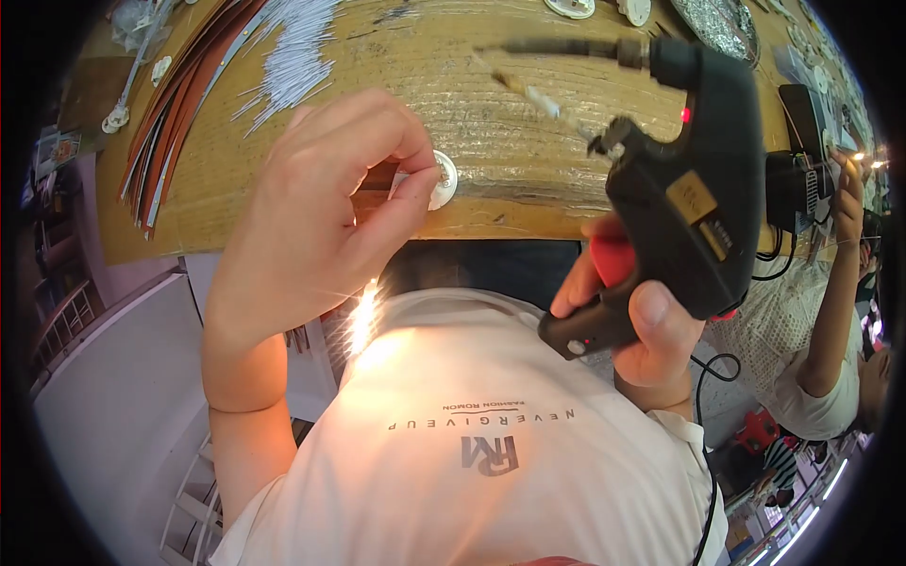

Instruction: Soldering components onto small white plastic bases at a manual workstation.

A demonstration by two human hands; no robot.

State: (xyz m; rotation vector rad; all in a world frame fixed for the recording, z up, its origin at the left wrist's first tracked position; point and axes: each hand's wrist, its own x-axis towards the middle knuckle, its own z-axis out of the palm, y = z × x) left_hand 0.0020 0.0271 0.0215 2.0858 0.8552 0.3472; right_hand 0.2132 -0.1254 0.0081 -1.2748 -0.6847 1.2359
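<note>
My left hand [326,203] is closed at the near edge of the wooden table, thumb and forefinger pinched on a small round white disc [444,181]. The fingertips cover the left part of the disc. In my right hand [642,316] is a black gun-shaped soldering iron [703,189], gripped by its handle, with fingers by the red trigger [613,259]. Its long tip and thin feed tube point left over the table, apart from the disc and blurred. A small red light glows on its body.
Thin white wires [297,61] lie in a pile at the far left, beside long brown strips [184,104]. A foil-like round dish [722,28] and white discs [570,8] are at the back. Black boxes with cables [793,193] stand at right, near another person's raised hand [847,203].
</note>
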